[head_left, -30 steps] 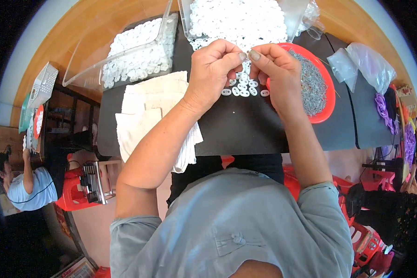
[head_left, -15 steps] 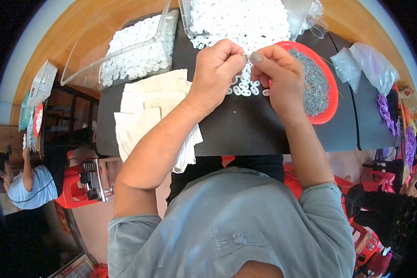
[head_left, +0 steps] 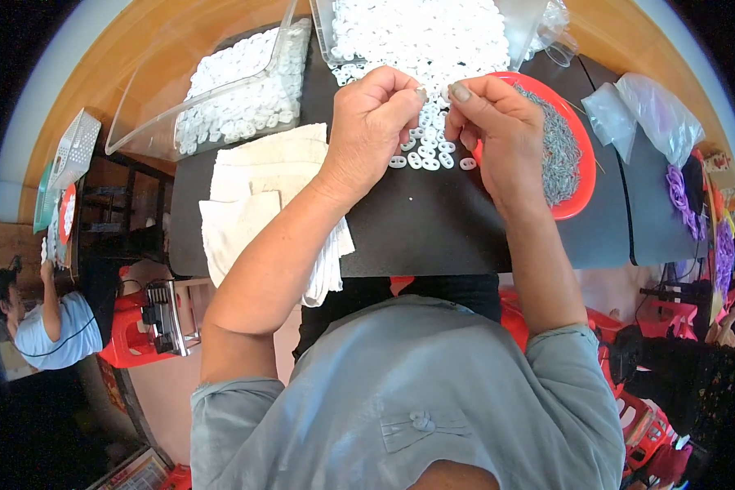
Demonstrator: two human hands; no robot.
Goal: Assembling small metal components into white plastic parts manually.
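1. I watched from far away through the head camera. The left hand (head_left: 376, 110) had its thumb and first finger pressed together at the tips. Something tiny and pale seemed to peek out there, but I could not tell what it was.
2. The right hand (head_left: 502, 114) was pinching too. It seemed to have a small white piece (head_left: 446, 92) at the tip of its thumb.
3. The two hands were near each other, with a little gap between. I judged that small, slow moves suited such tiny things best.
4. I thought a soft pinch was right: tight enough to stop a slip, light enough to let the piece turn.
5. Both hands were above the black table (head_left: 425, 233). I judged that a good place, since a dropped bit would land on it.
6. Loose pieces (head_left: 429, 153) with two holes each lay close by the fingers. More ran up to a clear box (head_left: 322, 41). I thought it best not to brush them.
7. The red bowl (head_left: 588, 155) of thin grey bits (head_left: 558, 151) sat just beside the right hand. A bump could spill them, I guessed, so that wrist needed care.
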